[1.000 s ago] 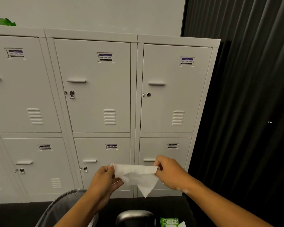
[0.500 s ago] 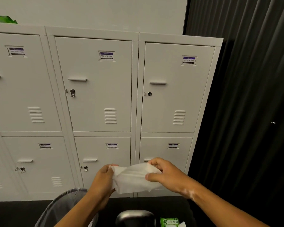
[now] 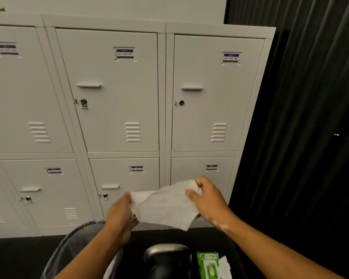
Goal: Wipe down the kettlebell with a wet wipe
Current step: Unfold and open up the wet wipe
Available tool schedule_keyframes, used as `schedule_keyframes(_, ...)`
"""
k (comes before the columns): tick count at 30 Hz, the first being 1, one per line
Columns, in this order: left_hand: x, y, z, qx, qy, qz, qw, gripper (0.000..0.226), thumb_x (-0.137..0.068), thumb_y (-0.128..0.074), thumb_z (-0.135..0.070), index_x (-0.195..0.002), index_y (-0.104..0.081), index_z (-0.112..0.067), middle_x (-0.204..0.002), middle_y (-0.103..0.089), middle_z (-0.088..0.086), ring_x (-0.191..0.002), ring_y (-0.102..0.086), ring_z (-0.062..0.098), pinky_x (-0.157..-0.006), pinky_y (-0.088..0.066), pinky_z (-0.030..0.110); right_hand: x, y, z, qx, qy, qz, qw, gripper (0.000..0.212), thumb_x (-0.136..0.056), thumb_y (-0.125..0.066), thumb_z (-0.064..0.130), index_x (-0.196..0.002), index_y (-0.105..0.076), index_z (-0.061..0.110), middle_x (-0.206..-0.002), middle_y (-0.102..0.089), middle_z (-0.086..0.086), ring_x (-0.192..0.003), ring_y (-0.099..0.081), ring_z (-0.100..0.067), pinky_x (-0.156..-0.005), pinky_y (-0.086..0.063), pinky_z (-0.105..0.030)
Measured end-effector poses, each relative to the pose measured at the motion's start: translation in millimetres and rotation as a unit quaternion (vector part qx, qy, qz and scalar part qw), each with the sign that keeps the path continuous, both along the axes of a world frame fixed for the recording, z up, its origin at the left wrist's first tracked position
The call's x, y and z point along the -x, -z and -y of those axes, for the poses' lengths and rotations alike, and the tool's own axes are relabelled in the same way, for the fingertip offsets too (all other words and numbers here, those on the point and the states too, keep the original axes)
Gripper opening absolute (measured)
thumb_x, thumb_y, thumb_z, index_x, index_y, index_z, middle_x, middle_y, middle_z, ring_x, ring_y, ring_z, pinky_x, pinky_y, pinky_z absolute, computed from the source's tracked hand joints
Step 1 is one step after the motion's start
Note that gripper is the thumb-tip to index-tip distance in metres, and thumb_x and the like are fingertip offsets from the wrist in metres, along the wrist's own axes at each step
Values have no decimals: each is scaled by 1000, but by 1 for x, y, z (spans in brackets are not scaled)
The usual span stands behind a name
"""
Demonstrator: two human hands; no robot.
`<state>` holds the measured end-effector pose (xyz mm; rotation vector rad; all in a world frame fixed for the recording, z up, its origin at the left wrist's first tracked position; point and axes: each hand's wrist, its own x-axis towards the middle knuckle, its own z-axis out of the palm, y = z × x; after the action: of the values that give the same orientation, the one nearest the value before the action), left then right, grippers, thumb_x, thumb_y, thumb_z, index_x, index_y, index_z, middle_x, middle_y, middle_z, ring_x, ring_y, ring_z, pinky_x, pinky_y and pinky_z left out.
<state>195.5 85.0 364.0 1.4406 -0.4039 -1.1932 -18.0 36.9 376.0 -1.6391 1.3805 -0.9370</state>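
A white wet wipe (image 3: 165,206) is stretched out flat between both hands, in the air in front of the lockers. My left hand (image 3: 120,217) pinches its left edge. My right hand (image 3: 208,199) grips its upper right corner. Below the hands, on the dark floor, stands a black kettlebell (image 3: 167,258); only its handle and upper part show at the bottom edge. Neither hand touches the kettlebell.
A green wet wipe pack (image 3: 211,264) with its white lid flipped open lies right of the kettlebell. My knee in grey trousers (image 3: 75,248) is at the lower left. White lockers (image 3: 119,109) fill the wall ahead. A black curtain (image 3: 306,117) hangs on the right.
The wipe was bunched and folded between the hands; it is now pulled open into a wider sheet. The hands have moved apart, and the view has tilted down slightly.
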Motion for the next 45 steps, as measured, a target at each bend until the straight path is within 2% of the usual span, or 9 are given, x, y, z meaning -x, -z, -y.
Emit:
schedule_keyframes(4,-7,1,3,-15,-15,-1,1000,26,-103,-45,-24,-109,-59,-3,-107,-65,21,-95,-64,39,-69,-57,45,-3,-6,-2,-9,-8,-1,1000,16,-96,-62,29,-99,-51,16,-102,-60,-4,-80,-68,-21,-44,-50,-22)
schedule_keyframes(9,-10,-1,2,-43,29,-8,999,25,-99,-39,-7,-107,-61,3,-103,-69,27,-91,-66,42,-81,-56,55,-7,-10,-2,-1,-5,-35,999,14,-97,-57,37,-97,-50,25,-101,-61,1,-83,-66,-17,-46,-49,-20)
schedule_keyframes(13,-13,-7,-5,-18,116,-22,993,14,-88,-41,-5,-83,-53,-1,-62,-66,15,-56,-67,30,-51,-57,39,-9,-19,1,28,-15,-77,997,15,-95,-57,43,-97,-54,28,-97,-63,7,-83,-64,-11,-56,-52,-24)
schedule_keyframes(18,-17,-1,-7,-15,164,27,986,30,-89,-62,-23,-108,-71,-3,-107,-72,26,-96,-70,43,-83,-58,56,-14,-13,2,49,-7,-110,993,14,-97,-56,40,-97,-57,26,-94,-62,7,-80,-60,-8,-61,-47,-21)
schedule_keyframes(24,-23,8,-5,-28,179,-75,981,66,-93,-43,-64,-115,-63,-5,-115,-70,25,-101,-70,41,-81,-59,49,-17,-1,6,38,3,-101,994,13,-99,-55,36,-99,-50,24,-96,-59,5,-83,-59,-10,-63,-51,-25)
schedule_keyframes(30,-27,21,-8,-29,222,31,974,44,-84,-74,-18,-119,-62,5,-115,-69,30,-99,-69,42,-98,-50,60,-18,12,9,80,-32,-170,982,12,-99,-55,32,-96,-47,23,-96,-57,3,-80,-55,-10,-61,-43,-24)
schedule_keyframes(34,-28,47,-2,-14,150,31,988,29,-95,-63,-22,-116,-60,-3,-111,-71,25,-104,-68,44,-89,-56,57,-17,29,11,101,-59,-221,968,9,-101,-50,31,-97,-46,23,-101,-54,4,-83,-53,-10,-69,-47,-28)
schedule_keyframes(39,-25,62,1,-13,123,263,957,29,-97,-57,-36,-113,-57,-12,-103,-66,6,-90,-65,21,-75,-58,39,-17,48,17,87,-66,-218,970,7,-102,-48,34,-100,-44,30,-107,-52,7,-86,-51,-7,-64,-40,-20)
schedule_keyframes(45,-29,59,7,11,96,253,963,31,-96,-56,-39,-115,-52,-15,-107,-65,11,-93,-68,29,-78,-62,49,-19,54,20,107,-98,-231,962,11,-102,-46,39,-100,-45,28,-101,-55,5,-86,-54,-9,-64,-41,-20)
